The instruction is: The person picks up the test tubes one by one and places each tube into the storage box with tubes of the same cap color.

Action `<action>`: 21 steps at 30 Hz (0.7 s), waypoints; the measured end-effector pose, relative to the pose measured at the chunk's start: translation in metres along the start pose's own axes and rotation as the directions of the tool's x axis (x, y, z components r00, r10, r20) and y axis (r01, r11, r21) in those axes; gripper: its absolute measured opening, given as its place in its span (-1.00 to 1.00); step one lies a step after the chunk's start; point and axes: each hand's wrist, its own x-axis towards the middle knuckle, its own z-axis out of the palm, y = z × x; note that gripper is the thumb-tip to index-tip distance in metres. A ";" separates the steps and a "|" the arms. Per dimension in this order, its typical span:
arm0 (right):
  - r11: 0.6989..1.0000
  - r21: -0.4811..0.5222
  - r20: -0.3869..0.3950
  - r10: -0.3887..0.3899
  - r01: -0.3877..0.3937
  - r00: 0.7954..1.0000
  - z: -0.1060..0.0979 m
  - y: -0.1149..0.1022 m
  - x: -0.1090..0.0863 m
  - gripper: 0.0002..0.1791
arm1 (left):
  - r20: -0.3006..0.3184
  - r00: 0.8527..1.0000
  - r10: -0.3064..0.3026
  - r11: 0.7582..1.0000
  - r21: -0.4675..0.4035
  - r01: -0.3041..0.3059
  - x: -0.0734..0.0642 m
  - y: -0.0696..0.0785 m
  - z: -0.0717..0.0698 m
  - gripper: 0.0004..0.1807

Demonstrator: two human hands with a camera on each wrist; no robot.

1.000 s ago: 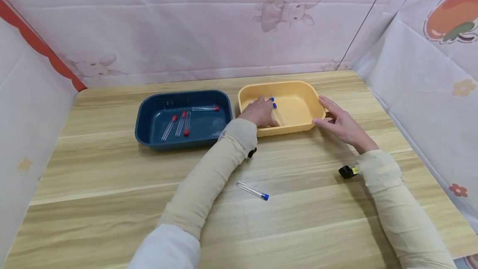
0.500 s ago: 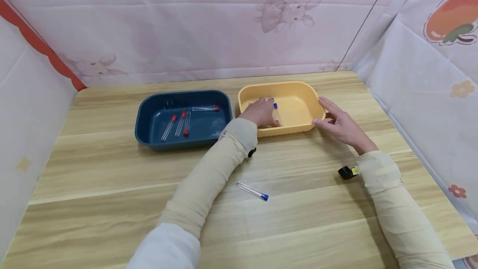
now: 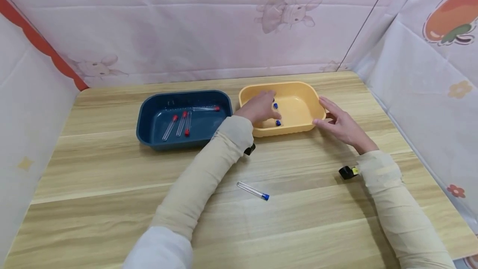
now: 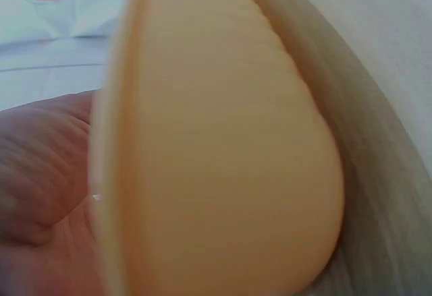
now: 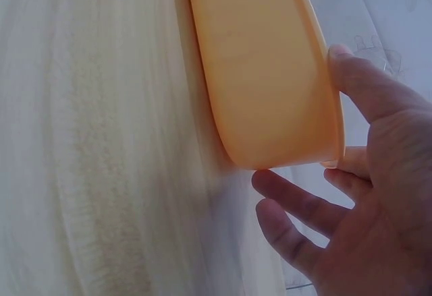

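The left hand [image 3: 257, 108] reaches over the near-left rim of a yellow plastic bin [image 3: 298, 109], thumb and fingers apart with nothing seen between them. Blue-capped test tubes [image 3: 276, 106] lie inside the bin, partly hidden by that hand. At the bin's right end, the right hand [image 3: 344, 128] holds the rim between thumb and fingers; the right wrist view has the thumb against the rim and two fingers loose below. In the left wrist view, the bin's outer wall [image 4: 229, 134] covers most of the left hand [image 4: 47, 188]. Another blue-capped test tube [image 3: 253, 191] rests on the table nearer the person.
Left of the yellow bin stands a dark blue bin [image 3: 175, 145] holding several red-capped test tubes [image 3: 181, 123]. Both bins sit on a wood-grain table [image 3: 112, 194]. Printed cloth walls [image 3: 179, 40] rise behind and at both sides.
The left hand has lifted slightly and shifted left within the yellow bin, its fingers spreading, and more of the blue caps show. The right hand stays at the bin's end.
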 end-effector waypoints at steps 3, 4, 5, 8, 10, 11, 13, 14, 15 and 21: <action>1.000 0.000 -0.001 -0.003 0.003 1.000 0.000 -0.002 -0.002 -0.21 | 0.002 1.000 -0.001 1.000 -0.001 0.001 -0.011 0.006 -0.006 -0.07; 1.000 -0.001 -0.002 -0.005 0.005 1.000 0.000 -0.002 -0.002 -0.21 | 0.000 1.000 0.005 1.000 0.006 -0.005 -0.014 0.008 -0.007 -0.08; 1.000 -0.002 -0.003 -0.005 0.005 1.000 0.000 -0.002 -0.003 -0.21 | -0.004 1.000 0.013 1.000 0.015 -0.013 -0.018 0.010 -0.009 -0.08; 1.000 -0.008 -0.006 -0.001 0.001 1.000 0.000 -0.003 -0.004 -0.21 | -0.009 0.999 0.045 0.999 0.030 -0.045 -0.028 0.013 -0.012 -0.10; 1.000 -0.009 -0.005 0.001 -0.001 1.000 0.000 -0.003 -0.004 -0.22 | -0.018 0.997 0.076 0.997 0.032 -0.075 -0.036 0.014 -0.014 -0.11; 1.000 -0.008 -0.004 0.002 -0.002 1.000 0.000 -0.004 -0.004 -0.22 | -0.021 0.996 0.091 0.995 0.032 -0.090 -0.040 0.014 -0.015 -0.11; 1.000 -0.005 -0.002 0.001 -0.001 1.000 0.001 -0.004 -0.004 -0.22 | -0.025 0.993 0.118 0.993 0.024 -0.117 -0.048 0.014 -0.016 -0.13; 1.000 -0.002 -0.002 0.000 0.000 1.000 0.001 -0.005 -0.004 -0.22 | -0.029 0.991 0.132 0.991 0.022 -0.131 -0.053 0.014 -0.016 -0.14; 1.000 -0.002 -0.001 -0.001 0.001 1.000 0.001 -0.005 -0.004 -0.22 | -0.033 0.989 0.142 0.990 0.018 -0.141 -0.058 0.014 -0.017 -0.15; 1.000 0.009 0.002 0.002 -0.002 1.000 0.000 -0.004 -0.004 -0.22 | -0.038 0.982 0.186 0.982 -0.020 -0.187 -0.086 0.017 -0.019 -0.23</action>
